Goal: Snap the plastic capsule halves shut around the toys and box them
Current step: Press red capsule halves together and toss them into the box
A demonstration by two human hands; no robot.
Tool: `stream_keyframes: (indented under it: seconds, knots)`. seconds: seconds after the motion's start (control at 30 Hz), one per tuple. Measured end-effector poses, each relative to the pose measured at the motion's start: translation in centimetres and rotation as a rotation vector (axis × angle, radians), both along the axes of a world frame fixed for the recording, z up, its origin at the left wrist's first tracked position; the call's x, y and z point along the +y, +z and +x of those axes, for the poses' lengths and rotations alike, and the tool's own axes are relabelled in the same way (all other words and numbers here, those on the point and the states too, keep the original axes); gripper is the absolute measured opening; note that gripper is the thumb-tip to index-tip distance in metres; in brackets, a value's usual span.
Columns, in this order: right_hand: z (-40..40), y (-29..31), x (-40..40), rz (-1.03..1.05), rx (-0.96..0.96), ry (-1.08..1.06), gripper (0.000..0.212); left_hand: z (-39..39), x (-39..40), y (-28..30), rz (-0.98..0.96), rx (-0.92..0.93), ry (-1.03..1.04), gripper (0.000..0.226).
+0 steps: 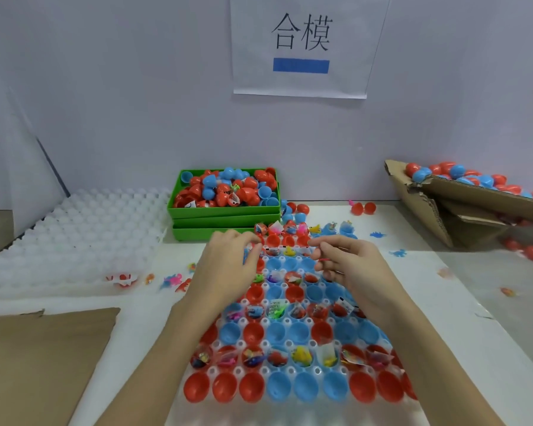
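Both hands hover over the far rows of the white tray [293, 372] on the bench [462, 290], which holds red and blue capsule halves [277, 385], some with toys inside. The left hand [225, 272] curls its fingers [253, 252] round a blue half [246, 256] just at the tray's far-left edge. The right hand [351, 265] has its fingers [320, 242] loosely bent above the halves, and whether they pinch anything I cannot tell.

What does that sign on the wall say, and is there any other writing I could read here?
"合模": large dark characters on the white paper sign taped to the wall.
Blue bar beneath the characters: solid colour, no text readable.
Toy packets in the capsule tray: printed bits too small and blurred to read.
Nothing else legible.
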State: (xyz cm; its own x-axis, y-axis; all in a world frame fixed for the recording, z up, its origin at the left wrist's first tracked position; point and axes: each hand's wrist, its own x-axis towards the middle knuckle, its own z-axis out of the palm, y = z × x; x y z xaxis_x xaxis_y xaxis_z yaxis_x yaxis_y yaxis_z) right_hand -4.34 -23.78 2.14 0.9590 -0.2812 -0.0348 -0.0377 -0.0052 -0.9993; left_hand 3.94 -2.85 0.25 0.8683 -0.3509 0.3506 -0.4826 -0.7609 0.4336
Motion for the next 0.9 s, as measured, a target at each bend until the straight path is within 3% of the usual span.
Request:
stream_keyframes:
  seconds: [0.17, 0.37, 0.47, 0.6, 0.77, 0.9]
  knots:
    - [0.0, 0.0, 0.2, -0.005, -0.001, 0.012, 0.023, 3.6, -1.6, 0.8, 0.326, 0.045, 0.054, 0.049]
    - [0.1, -0.2, 0.3, -0.068, 0.031, -0.017, 0.025, 4.5, -1.0, 0.7, 0.056, 0.002, 0.017, 0.056]
    - [0.0, -0.1, 0.6, -0.073, 0.038, -0.017, 0.024, 3.2, -0.2, 1.4, -0.037, -0.042, -0.034, 0.036]
    - [-0.3, 0.3, 1.3, -0.127, -0.049, 0.001, 0.019, -0.7, 1.3, 1.6, -0.187, -0.173, -0.168, 0.03]
    - [-0.7, 0.4, 1.7, -0.249, -0.096, 0.293, 0.048, -4.2, 2.3, 0.5, -0.285, -0.211, -0.348, 0.02]
    - [-1.0, 0.4, 2.6, -0.325, -0.125, 0.41, 0.042, -4.8, 3.1, 0.3, -0.274, -0.16, -0.387, 0.014]
